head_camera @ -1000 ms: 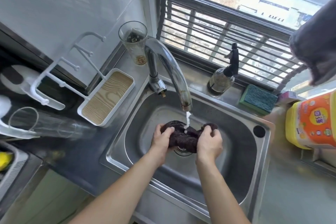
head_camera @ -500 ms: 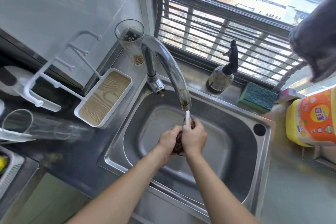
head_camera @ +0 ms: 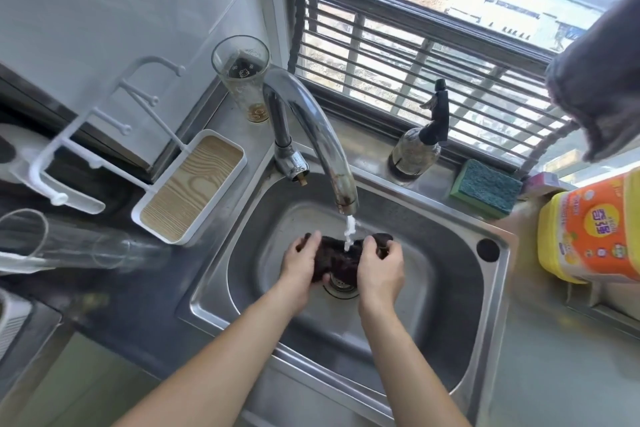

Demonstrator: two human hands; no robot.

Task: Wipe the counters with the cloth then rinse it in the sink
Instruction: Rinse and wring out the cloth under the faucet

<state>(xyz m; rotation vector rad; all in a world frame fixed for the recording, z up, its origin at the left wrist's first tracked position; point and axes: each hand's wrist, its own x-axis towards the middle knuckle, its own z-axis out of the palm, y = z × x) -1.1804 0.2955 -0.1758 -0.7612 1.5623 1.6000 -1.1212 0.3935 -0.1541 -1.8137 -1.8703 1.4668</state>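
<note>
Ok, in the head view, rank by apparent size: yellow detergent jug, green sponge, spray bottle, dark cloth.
1. Yellow detergent jug, though nearer the camera.
2. Dark cloth, partly hidden by hands.
3. Spray bottle and green sponge look alike; unranked.

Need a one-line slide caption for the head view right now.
Both hands, left hand and right hand, hold a dark cloth under the running faucet over the steel sink.
</note>
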